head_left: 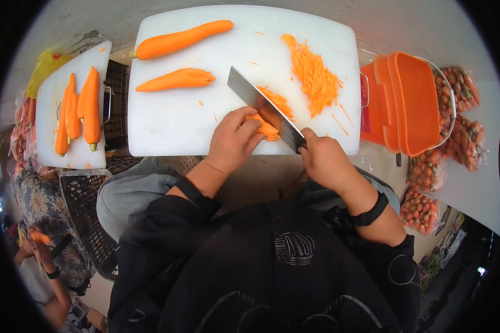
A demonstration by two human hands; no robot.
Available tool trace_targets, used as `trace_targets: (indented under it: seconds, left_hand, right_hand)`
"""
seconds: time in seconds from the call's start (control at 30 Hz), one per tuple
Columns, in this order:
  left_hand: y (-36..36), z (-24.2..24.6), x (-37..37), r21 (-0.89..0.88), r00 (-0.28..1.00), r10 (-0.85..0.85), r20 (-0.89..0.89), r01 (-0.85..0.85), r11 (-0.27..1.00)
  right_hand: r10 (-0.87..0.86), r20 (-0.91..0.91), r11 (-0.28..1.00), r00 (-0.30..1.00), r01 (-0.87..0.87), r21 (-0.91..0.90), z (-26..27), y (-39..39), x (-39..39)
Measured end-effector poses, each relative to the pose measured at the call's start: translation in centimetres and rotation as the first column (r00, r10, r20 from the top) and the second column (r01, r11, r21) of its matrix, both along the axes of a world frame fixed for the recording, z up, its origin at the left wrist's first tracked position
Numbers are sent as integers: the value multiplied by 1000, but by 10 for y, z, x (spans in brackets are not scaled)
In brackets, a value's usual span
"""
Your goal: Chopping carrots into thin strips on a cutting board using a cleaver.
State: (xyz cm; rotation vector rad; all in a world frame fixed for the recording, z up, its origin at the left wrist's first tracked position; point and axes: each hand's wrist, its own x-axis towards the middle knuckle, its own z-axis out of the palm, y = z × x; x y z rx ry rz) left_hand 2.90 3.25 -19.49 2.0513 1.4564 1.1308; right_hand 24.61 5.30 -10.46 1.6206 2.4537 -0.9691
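Note:
My right hand (325, 160) grips the handle of a broad-bladed kitchen cleaver (256, 100). Its blade slants across the white cutting board (171, 129). Against the near-left side of the blade, the fingers of my left hand (235, 135) press down a stack of carrot slices (266, 128). Fresh carrot strips (277, 102) lie just past the blade. Farther right on the board is a larger heap of shredded carrot (314, 77). At the board's left rest a long peeled carrot (183, 39) and a shorter carrot (173, 80) with a cut end.
An orange bucket (416, 104) with a wire handle stands right of the board, beside bags of carrots (462, 141). To the left, a second cutting board (50, 120) bears several peeled carrots (91, 108). A black plastic crate (87, 220) sits below it. Another person's hand (41, 252) holds a carrot.

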Motion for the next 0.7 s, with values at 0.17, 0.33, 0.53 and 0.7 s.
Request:
trace_targets:
  seconds: [0.17,0.33,0.53,0.7]
  left_hand:
    - [2,0,-2,41,1000,5,13,-5,999]
    - [-5,-1,3,14,998,-4,61,3,1000]
    - [-4,0,2,-4,998,-30,52,30,1000]
    - [-1,-1,-1,19,998,-58,40,57,998]
  right_hand:
    - [11,19,1000,1000,-11,7,5,1,-1]
    - [51,3,997,999,-51,64,8,-1,-3]
    - [13,3,1000,1000,-13,15,6,-3,-3]
    - [7,10,1000,1000,-7,9,6,-2,-3]
